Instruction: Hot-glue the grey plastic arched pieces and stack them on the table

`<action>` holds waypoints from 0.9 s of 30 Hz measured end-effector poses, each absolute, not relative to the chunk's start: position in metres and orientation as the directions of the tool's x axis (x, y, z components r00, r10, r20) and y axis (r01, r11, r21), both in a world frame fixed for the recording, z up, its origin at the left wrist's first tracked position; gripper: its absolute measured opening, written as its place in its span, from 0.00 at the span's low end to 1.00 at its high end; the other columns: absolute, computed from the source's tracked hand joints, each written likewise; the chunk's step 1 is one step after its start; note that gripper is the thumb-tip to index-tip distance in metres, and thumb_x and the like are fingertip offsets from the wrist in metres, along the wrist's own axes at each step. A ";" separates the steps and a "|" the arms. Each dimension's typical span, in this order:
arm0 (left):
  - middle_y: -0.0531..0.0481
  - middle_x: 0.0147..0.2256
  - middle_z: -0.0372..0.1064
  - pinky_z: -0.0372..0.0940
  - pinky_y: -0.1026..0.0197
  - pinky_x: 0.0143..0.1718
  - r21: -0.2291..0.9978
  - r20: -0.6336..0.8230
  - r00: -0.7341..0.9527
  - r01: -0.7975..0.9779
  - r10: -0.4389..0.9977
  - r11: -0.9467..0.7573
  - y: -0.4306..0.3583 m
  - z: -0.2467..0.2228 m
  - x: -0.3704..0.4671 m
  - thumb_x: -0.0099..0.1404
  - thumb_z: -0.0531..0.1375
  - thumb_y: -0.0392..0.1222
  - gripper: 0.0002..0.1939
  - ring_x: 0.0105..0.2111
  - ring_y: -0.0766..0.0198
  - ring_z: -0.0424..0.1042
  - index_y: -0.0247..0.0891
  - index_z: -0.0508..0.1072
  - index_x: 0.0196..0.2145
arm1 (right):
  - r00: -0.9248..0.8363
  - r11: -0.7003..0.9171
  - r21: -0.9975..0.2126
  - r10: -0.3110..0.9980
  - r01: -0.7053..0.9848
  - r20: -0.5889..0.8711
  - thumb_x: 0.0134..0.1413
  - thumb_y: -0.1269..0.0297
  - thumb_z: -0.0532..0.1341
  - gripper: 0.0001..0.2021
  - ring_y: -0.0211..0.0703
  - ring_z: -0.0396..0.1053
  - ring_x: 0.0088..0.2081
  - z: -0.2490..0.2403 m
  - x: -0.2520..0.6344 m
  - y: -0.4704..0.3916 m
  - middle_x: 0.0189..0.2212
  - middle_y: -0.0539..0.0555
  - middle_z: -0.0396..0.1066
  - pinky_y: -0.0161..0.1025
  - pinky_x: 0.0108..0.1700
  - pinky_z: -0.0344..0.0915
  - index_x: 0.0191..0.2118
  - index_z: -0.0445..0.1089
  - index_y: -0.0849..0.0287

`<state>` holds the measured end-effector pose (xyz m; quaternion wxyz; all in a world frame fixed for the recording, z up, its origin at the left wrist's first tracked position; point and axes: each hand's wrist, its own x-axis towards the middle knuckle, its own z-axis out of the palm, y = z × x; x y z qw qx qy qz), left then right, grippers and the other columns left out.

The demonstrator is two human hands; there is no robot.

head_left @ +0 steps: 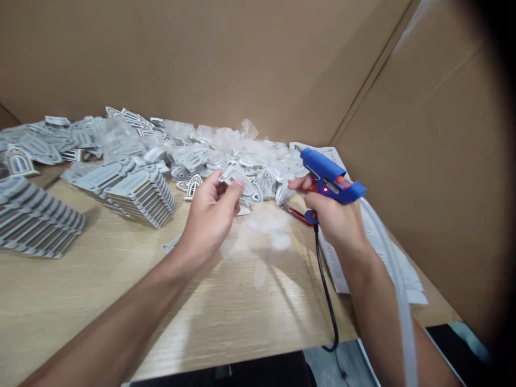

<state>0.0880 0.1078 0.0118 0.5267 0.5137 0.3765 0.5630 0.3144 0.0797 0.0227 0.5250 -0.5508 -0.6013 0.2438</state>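
My left hand (213, 215) pinches a grey-white arch-shaped piece (246, 185) between thumb and fingers, above the table. To its right, my right hand (332, 215) is wrapped round the handle of a blue hot glue gun (326, 172), whose nozzle points up and to the left. A small red light glows on the gun's side. A long translucent glue stick (397, 279) runs from the rear of the gun down past my right forearm. From the handle's base hangs a black cord (324, 285). A small arched piece (194, 187) with a dark pattern lies just left of my left hand.
Stacks of arched pieces (141, 196) stand at the left, with another stack (38, 220) nearer. Behind lies a long heap of pieces in clear plastic (197, 156). Red-handled pliers (296, 214) and paper sheets (403, 274) lie at the right. Cardboard walls (226, 64) enclose the wooden table (226, 312).
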 end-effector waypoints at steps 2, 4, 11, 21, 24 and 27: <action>0.55 0.32 0.70 0.67 0.62 0.31 0.952 0.235 0.099 -0.225 0.967 -0.208 0.108 0.012 0.089 0.74 0.65 0.42 0.10 0.29 0.67 0.70 0.42 0.68 0.36 | 0.057 0.304 -0.892 0.938 0.334 0.342 0.46 0.74 0.63 0.10 0.56 0.81 0.54 0.028 0.309 0.074 0.49 0.54 0.83 0.48 0.49 0.77 0.35 0.71 0.52; 0.54 0.35 0.73 0.70 0.61 0.33 0.951 0.259 0.124 -0.206 0.958 -0.230 0.106 0.014 0.090 0.76 0.64 0.42 0.08 0.31 0.65 0.73 0.43 0.68 0.38 | -0.050 0.297 -0.906 0.954 0.301 0.296 0.44 0.75 0.64 0.12 0.56 0.81 0.51 0.033 0.303 0.067 0.48 0.54 0.84 0.50 0.51 0.77 0.35 0.74 0.52; 0.54 0.32 0.72 0.72 0.60 0.29 0.950 0.297 0.150 -0.151 0.943 -0.275 0.100 0.016 0.091 0.76 0.63 0.41 0.08 0.27 0.64 0.75 0.43 0.67 0.38 | -0.170 0.281 -0.912 0.956 0.300 0.239 0.40 0.78 0.63 0.17 0.57 0.82 0.48 0.030 0.290 0.063 0.41 0.52 0.82 0.51 0.54 0.77 0.36 0.75 0.50; 0.55 0.30 0.68 0.62 0.61 0.25 0.916 0.389 0.150 0.041 0.909 -0.399 0.100 0.009 0.091 0.75 0.61 0.35 0.07 0.26 0.64 0.71 0.43 0.66 0.39 | -0.164 0.249 -0.938 0.963 0.243 0.213 0.38 0.73 0.63 0.18 0.57 0.85 0.43 0.030 0.283 0.065 0.46 0.52 0.81 0.55 0.51 0.78 0.38 0.76 0.50; 0.55 0.29 0.66 0.61 0.60 0.25 0.918 0.382 0.168 0.044 0.909 -0.394 0.100 0.008 0.090 0.75 0.61 0.36 0.08 0.26 0.64 0.70 0.44 0.65 0.38 | -0.151 0.242 -0.936 0.966 0.254 0.209 0.38 0.72 0.63 0.17 0.59 0.85 0.44 0.030 0.282 0.065 0.48 0.52 0.80 0.57 0.53 0.77 0.37 0.76 0.50; 0.55 0.30 0.66 0.62 0.60 0.26 0.922 0.376 0.176 0.029 0.910 -0.387 0.099 0.009 0.090 0.75 0.61 0.36 0.09 0.26 0.64 0.70 0.44 0.64 0.38 | -0.140 0.206 -0.943 0.975 0.263 0.174 0.38 0.72 0.63 0.16 0.61 0.85 0.45 0.032 0.281 0.065 0.45 0.52 0.81 0.58 0.53 0.76 0.37 0.75 0.50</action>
